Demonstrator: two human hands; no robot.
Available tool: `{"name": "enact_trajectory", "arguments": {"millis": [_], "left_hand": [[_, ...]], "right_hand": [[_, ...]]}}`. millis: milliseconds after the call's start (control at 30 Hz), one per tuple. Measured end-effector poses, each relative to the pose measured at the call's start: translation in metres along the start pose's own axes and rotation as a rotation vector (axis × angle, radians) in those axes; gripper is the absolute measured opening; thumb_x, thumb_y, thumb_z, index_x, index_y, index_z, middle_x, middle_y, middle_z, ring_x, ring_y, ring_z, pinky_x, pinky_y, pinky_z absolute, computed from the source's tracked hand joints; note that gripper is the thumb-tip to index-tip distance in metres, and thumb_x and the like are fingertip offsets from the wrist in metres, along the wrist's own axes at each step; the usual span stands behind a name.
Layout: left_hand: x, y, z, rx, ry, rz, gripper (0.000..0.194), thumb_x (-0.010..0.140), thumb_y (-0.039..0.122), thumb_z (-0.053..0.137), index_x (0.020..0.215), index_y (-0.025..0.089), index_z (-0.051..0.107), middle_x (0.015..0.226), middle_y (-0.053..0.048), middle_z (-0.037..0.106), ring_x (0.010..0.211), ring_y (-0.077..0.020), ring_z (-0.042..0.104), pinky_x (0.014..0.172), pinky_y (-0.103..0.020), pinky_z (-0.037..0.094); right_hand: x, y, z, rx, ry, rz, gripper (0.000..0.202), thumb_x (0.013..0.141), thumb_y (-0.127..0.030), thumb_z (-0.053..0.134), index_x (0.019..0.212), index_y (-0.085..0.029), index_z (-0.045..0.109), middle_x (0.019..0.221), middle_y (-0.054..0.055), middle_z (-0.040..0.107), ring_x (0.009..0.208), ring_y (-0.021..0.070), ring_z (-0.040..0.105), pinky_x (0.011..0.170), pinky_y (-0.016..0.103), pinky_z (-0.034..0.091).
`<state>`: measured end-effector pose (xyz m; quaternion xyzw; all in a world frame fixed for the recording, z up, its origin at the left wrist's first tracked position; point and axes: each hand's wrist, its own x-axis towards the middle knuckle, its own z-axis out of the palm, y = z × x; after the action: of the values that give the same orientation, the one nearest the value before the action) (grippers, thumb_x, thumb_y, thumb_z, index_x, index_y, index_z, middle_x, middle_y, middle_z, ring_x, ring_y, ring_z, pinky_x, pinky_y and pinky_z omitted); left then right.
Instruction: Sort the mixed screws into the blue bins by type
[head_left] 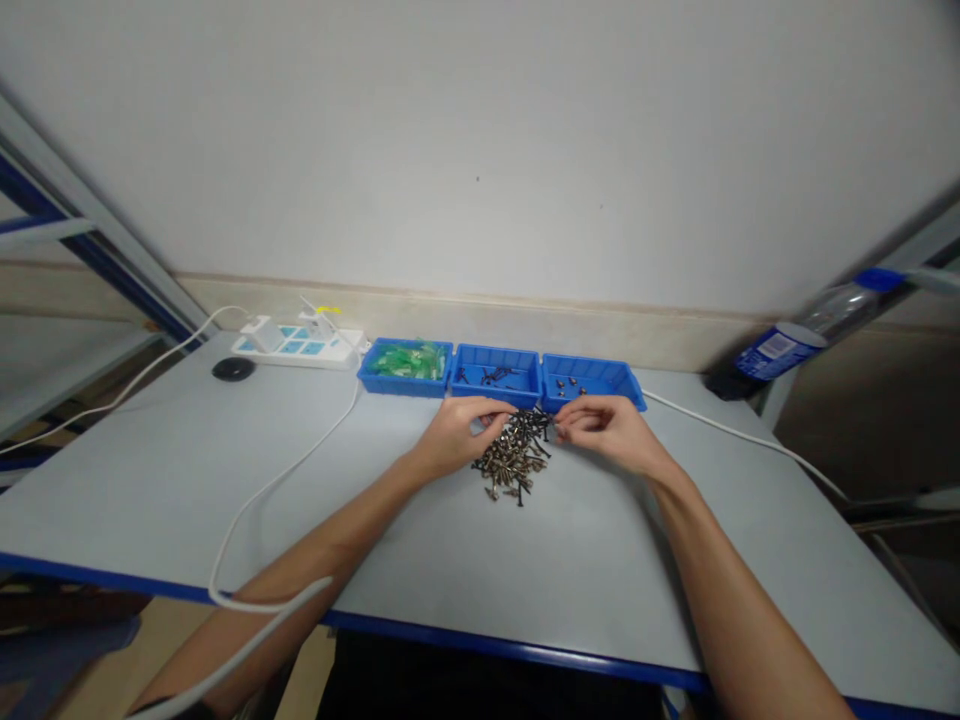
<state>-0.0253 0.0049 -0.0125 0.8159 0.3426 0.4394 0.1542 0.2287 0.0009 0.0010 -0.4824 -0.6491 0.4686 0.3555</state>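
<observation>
A mixed pile of black and brassy screws (pixel 510 462) lies on the grey table. At its upper left edge is my left hand (pixel 463 432), thumb and forefinger pinched at the dark screws; what they hold is too small to make out. My right hand (pixel 600 428) is closed in a pinch at the pile's upper right, with a small thing at the fingertips that I cannot make out. Just behind the hands, the middle blue bin (pixel 495 395) holds a few dark screws, and the right blue bin (pixel 626 385) holds several small brassy pieces.
The left blue bin (pixel 405 385) contains green pieces. Beyond it are a white power strip (pixel 337 350) and a black round object (pixel 233 369). White cables (pixel 281 467) cross the left side. A bottle (pixel 787 345) leans at the back right.
</observation>
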Motion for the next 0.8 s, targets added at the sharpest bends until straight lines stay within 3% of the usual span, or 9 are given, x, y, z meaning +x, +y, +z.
{"name": "enact_trajectory", "arguments": {"millis": [100, 300, 467, 567, 667, 800], "left_hand": [[0.0, 0.005, 0.0, -0.085, -0.017, -0.096, 0.02, 0.09, 0.019, 0.061, 0.103, 0.015, 0.076, 0.091, -0.006, 0.08, 0.067, -0.0129, 0.07, 0.071, -0.026, 0.059], [-0.001, 0.013, 0.004, -0.416, -0.159, -0.252, 0.028, 0.089, 0.024, 0.065, 0.114, 0.014, 0.071, 0.096, -0.008, 0.078, 0.084, -0.016, 0.074, 0.079, -0.027, 0.061], [0.0, 0.014, 0.007, -0.613, -0.131, -0.373, 0.019, 0.084, 0.027, 0.072, 0.097, 0.015, 0.075, 0.094, -0.008, 0.078, 0.086, -0.0178, 0.075, 0.082, -0.029, 0.062], [0.002, 0.01, 0.006, -0.687, -0.116, -0.436, 0.02, 0.079, 0.029, 0.077, 0.093, 0.015, 0.076, 0.09, -0.008, 0.079, 0.082, -0.0189, 0.076, 0.081, -0.031, 0.062], [0.006, 0.002, 0.003, -0.675, 0.02, -0.466, 0.021, 0.074, 0.03, 0.081, 0.089, 0.015, 0.077, 0.09, -0.009, 0.079, 0.083, -0.0212, 0.077, 0.085, -0.035, 0.063], [0.012, -0.009, -0.002, -0.617, 0.303, -0.513, 0.028, 0.072, 0.032, 0.082, 0.094, 0.014, 0.077, 0.096, -0.011, 0.08, 0.091, -0.0252, 0.077, 0.094, -0.042, 0.061]], "right_hand": [[-0.001, -0.003, 0.006, 0.099, -0.036, 0.018, 0.021, 0.067, -0.022, 0.077, 0.086, -0.015, 0.077, 0.073, 0.009, 0.078, 0.069, 0.0216, 0.075, 0.069, 0.033, 0.059], [-0.001, -0.003, 0.014, 0.225, -0.1, -0.04, 0.022, 0.071, -0.032, 0.083, 0.089, -0.019, 0.082, 0.077, 0.009, 0.079, 0.072, 0.0226, 0.076, 0.076, 0.039, 0.061], [0.0, -0.004, 0.019, 0.265, -0.183, -0.054, 0.018, 0.077, -0.032, 0.081, 0.092, -0.022, 0.081, 0.079, 0.007, 0.079, 0.073, 0.0184, 0.075, 0.076, 0.034, 0.06], [0.001, -0.007, 0.022, 0.271, -0.149, -0.066, 0.02, 0.077, -0.034, 0.081, 0.09, -0.02, 0.079, 0.079, 0.007, 0.079, 0.073, 0.0185, 0.074, 0.075, 0.034, 0.059], [0.002, -0.007, 0.022, 0.105, -0.019, -0.092, 0.024, 0.078, -0.039, 0.077, 0.09, -0.018, 0.077, 0.078, 0.008, 0.077, 0.068, 0.0189, 0.072, 0.069, 0.034, 0.058], [0.002, -0.001, 0.016, -0.472, 0.061, -0.262, 0.019, 0.08, -0.025, 0.065, 0.092, -0.017, 0.078, 0.079, 0.008, 0.075, 0.066, 0.0189, 0.067, 0.067, 0.034, 0.053]]}}
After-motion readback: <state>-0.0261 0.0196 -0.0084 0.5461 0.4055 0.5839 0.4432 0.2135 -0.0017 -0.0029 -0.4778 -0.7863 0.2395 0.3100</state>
